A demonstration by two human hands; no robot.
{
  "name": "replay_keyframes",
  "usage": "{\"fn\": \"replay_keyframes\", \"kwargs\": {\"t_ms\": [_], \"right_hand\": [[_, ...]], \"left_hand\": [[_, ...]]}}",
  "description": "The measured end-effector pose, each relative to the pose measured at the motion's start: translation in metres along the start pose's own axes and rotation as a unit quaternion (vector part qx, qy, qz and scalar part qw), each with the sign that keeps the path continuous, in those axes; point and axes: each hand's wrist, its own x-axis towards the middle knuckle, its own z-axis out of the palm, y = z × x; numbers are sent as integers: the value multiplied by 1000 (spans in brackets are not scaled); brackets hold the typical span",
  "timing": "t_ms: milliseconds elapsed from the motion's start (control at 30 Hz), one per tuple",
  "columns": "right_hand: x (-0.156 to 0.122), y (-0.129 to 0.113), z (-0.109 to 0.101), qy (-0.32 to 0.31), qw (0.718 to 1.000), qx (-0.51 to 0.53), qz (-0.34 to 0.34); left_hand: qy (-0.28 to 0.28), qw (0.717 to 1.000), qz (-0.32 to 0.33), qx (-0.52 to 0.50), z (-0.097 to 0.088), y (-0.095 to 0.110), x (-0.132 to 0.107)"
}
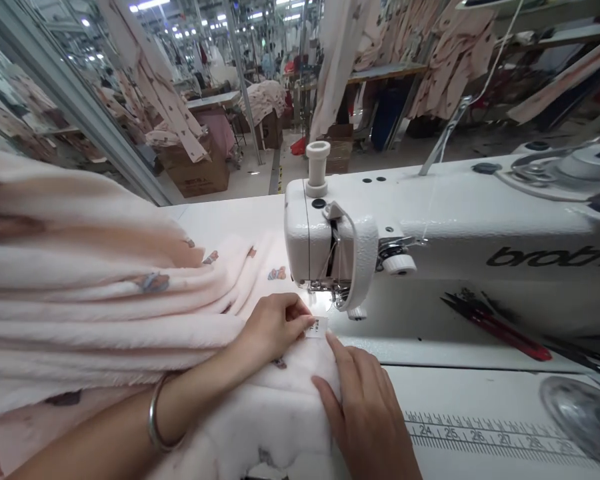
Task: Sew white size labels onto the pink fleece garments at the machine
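Observation:
My left hand (275,327) pinches a small white printed label (317,327) between thumb and fingers, just in front of the needle area. Under it lies pale pink fleece fabric (300,380) with small printed figures, heaped up to the left. My right hand (363,393) rests on the fabric's right edge, fingers stretched out, one fingertip close to the label's lower right corner. Right behind the label stands the head of a white sewing machine (320,233), its lamp lighting the fabric. The presser foot is partly hidden by the machine's guard.
Red-handled thread snips (500,327) lie under the machine arm, with dark tools to their right. A printed ruler scale (480,433) runs along the table front beside a round metal bobbin-like disc (585,413). Cardboard boxes (195,167) and hanging garments fill the workshop behind.

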Motion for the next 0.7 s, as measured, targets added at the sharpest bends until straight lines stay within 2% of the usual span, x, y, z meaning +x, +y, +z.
{"fn": "replay_keyframes", "kwargs": {"t_ms": [100,233,367,700], "right_hand": [[-3,8,0,-27,1000,7,-3],[-7,15,-1,-70,997,18,-11],[-6,16,0,-69,997,24,-18],[-8,15,0,-63,997,40,-15]], "left_hand": [[19,1000,-15,-8,7,-10,6],[32,999,-24,14,9,-10,5],[28,998,-49,24,9,-7,2],[22,998,-42,39,7,-5,1]]}}
